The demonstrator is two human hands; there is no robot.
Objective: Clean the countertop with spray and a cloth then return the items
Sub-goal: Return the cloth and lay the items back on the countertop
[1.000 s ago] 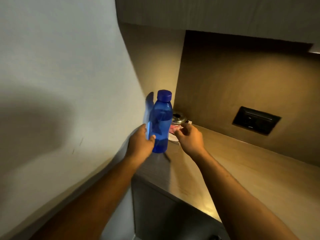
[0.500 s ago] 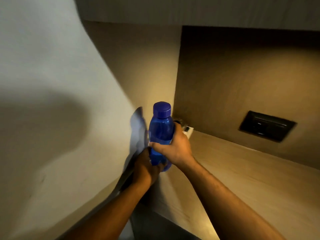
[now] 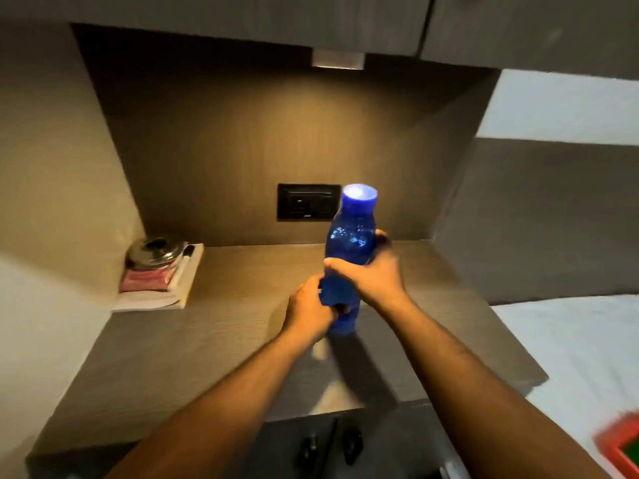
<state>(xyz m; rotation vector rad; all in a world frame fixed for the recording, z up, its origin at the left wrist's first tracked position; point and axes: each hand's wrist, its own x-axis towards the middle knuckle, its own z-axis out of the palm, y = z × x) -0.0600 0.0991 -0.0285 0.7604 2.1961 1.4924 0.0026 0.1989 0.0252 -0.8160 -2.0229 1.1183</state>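
A blue plastic bottle (image 3: 351,236) with a blue cap stands upright above the middle of the wooden countertop (image 3: 221,326). My right hand (image 3: 371,274) is wrapped around its waist. My left hand (image 3: 309,311) grips its lower part from the left side. The bottle's base is at the countertop; I cannot tell whether it touches. No cloth is in view.
A steel lidded pot (image 3: 155,252) sits on a stack of books (image 3: 159,288) in the back left corner. A black socket panel (image 3: 308,202) is on the back wall. Cabinets hang overhead. A white bed (image 3: 570,347) lies to the right, with a red-and-green object (image 3: 622,447) at the bottom right.
The view has swung right, from the left wall to the whole countertop. Both hands have carried the bottle from the left corner to the middle of the countertop.
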